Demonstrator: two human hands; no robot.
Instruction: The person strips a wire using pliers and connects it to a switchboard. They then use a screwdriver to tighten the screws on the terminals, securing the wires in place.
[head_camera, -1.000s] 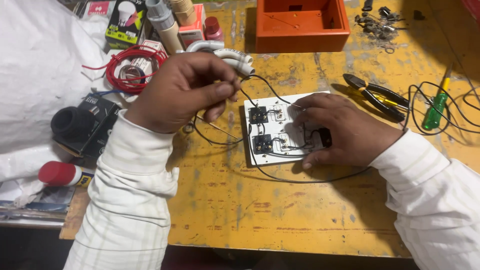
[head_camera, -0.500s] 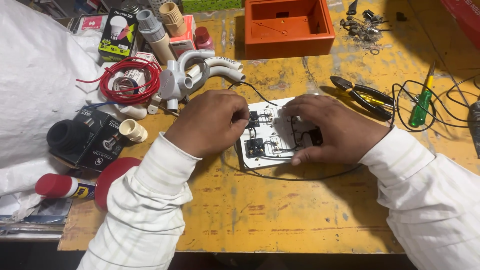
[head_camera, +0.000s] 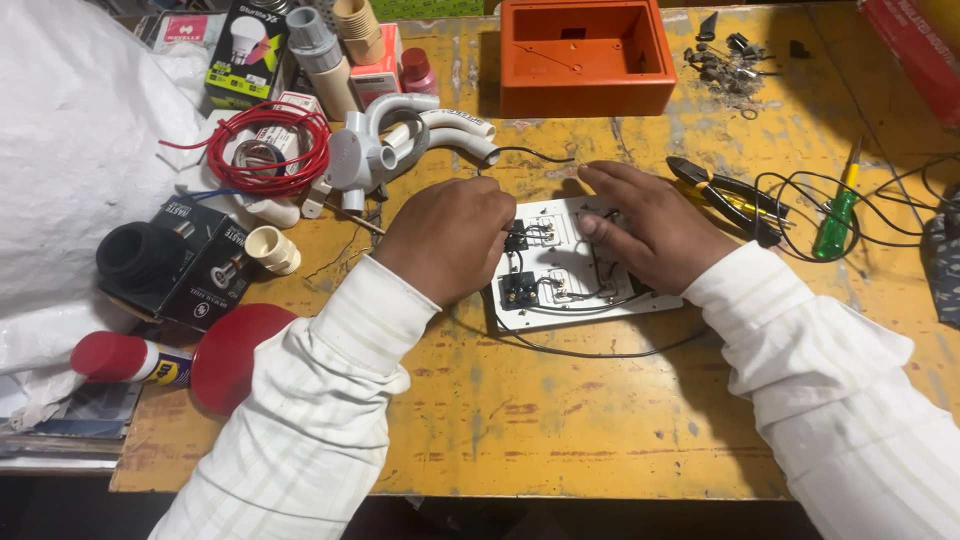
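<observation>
While a white switch plate lies back-up near the middle of the yellow counter, both hands work on it. Since a second ago the left hand has come down from above the plate, where it was raised with a black wire pinched in its fingers; now it rests curled at the plate's left edge, closed narrow on that wire beside a black switch body. That suggests the wire is being brought to a terminal. The right hand has stayed pressed flat on the plate's right half, fingers loosely spread, holding it down; whether it grips anything underneath cannot be told.

Beyond the plate, an orange box stands open-side up and looks empty. Right of the plate lie pliers, then a green screwdriver among loose black leads. Left of the plate sit white pipe bends, a red wire coil, a black carton, a red disc and a white sack.
</observation>
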